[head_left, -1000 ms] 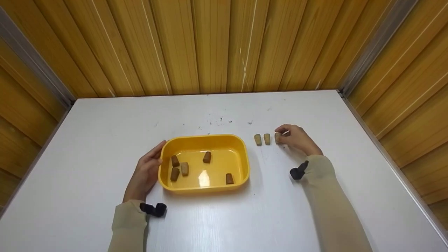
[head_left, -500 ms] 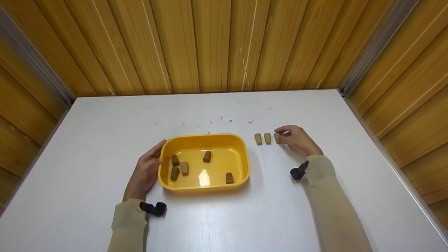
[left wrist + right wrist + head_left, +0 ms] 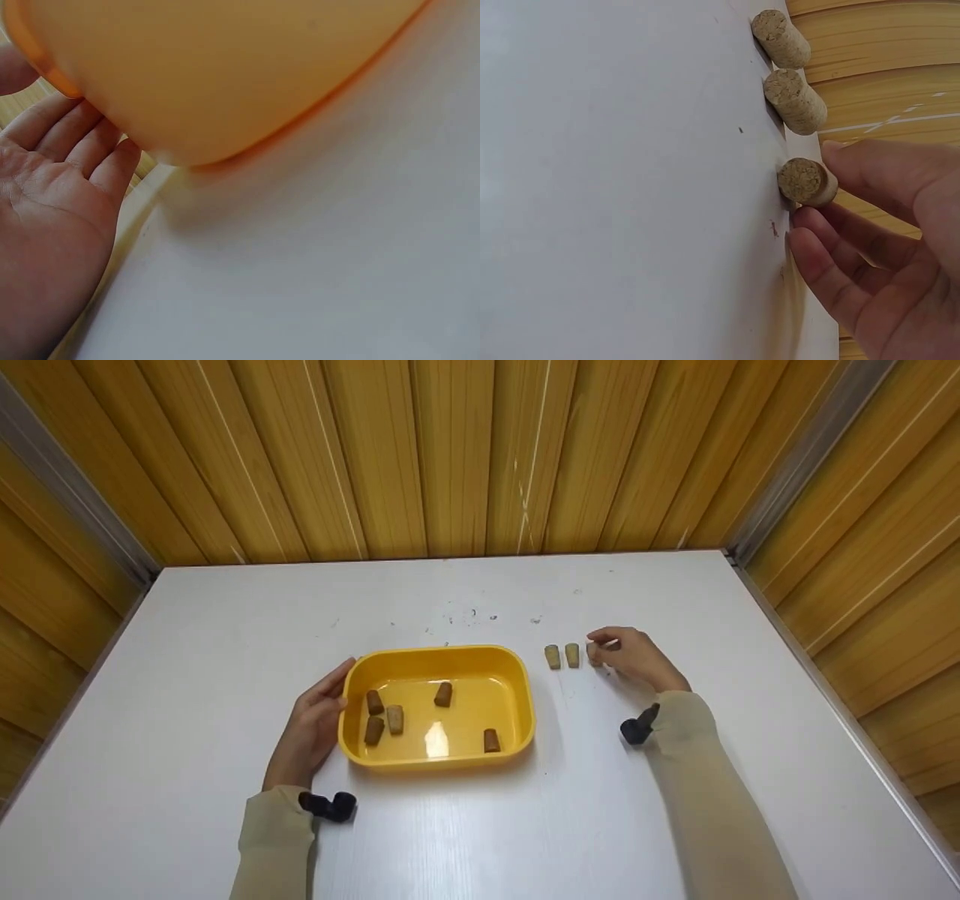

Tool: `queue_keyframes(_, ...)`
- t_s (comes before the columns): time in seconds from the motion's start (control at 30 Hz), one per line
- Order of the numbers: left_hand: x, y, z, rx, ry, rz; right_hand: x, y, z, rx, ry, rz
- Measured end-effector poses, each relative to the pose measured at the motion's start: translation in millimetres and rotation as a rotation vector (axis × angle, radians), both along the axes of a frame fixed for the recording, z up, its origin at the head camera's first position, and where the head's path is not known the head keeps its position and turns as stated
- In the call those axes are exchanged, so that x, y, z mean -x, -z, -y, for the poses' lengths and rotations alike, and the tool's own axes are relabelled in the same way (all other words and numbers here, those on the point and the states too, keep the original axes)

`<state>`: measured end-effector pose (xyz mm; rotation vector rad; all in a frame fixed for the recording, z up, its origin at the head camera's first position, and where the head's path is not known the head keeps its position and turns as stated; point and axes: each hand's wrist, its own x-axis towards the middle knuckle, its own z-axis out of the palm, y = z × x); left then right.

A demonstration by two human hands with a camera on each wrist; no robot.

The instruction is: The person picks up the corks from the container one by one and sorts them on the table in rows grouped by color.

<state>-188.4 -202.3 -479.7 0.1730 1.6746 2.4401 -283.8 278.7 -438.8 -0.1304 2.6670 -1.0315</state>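
Observation:
A yellow plastic tray (image 3: 436,762) rests on the white table, with several dark brown corks (image 3: 443,694) and one lighter cork (image 3: 395,720) lying inside. My left hand (image 3: 313,727) touches the tray's left wall, its fingers fairly straight along the outside; the left wrist view shows its open palm (image 3: 52,217) beside the wall. To the right of the tray, my right hand (image 3: 636,658) pinches a light cork (image 3: 802,181) between thumb and fingers, at the table surface. Two more light corks (image 3: 553,657) stand in line left of it.
The white table (image 3: 480,840) has small dark marks (image 3: 474,613) behind the tray. Yellow wood-patterned panels (image 3: 450,457) rise at the back and both sides. Black cameras are strapped on both wrists.
The right hand and its cork have shifted very slightly left toward the other two corks. My left hand, the tray and the corks inside stay in place.

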Motion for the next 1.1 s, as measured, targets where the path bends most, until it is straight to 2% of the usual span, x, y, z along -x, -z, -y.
queue_keyframes(0.47,0.5,0.4,-0.4,-0.014,-0.009,0.008,-0.5,-15.1,1,-0.015,0.030,-0.001)
queue_keyframes(0.77,1.6,-0.2,-0.5,-0.042,-0.001,-0.003,-1.9,-33.2,9,0.000,-0.045,-0.098)
queue_keyframes(1.1,0.2,-0.9,-0.1,-0.050,0.013,0.006,-4.0,-47.2,28,-0.006,-0.098,-0.146)
